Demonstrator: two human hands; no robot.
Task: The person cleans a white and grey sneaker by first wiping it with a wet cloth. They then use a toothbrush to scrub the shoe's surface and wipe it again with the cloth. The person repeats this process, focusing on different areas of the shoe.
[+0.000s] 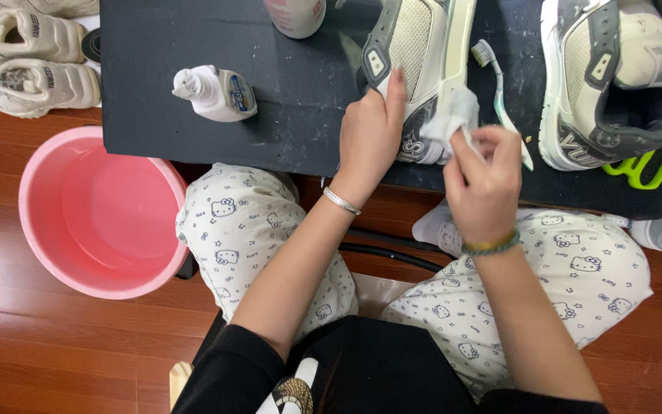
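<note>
Left hand (369, 134): fingers extended and laid flat on the near end of a grey-and-white sneaker (415, 69), steadying it; not curled around anything.

Right hand (484, 172): fingertips pinched closed on a crumpled white wipe (453, 115), pressed to the sneaker's near right edge.

Sneaker: sits on the black bench (293, 100), just beyond both hands, long axis running near-to-far. The left hand lies on it; the right hand meets it only through the wipe.

Toothbrush (499, 96): pale green, lying just right of the sneaker, bristles at the far end.

Second sneaker (614, 84): further right on the bench, green scissors (641, 169) at its near edge.

Small white bottle (216, 92): lying on its side, left on the bench.

Pink basin (101, 211): on the wooden floor, near left.

Pair of cream sneakers (32, 57): floor, far left.
</note>
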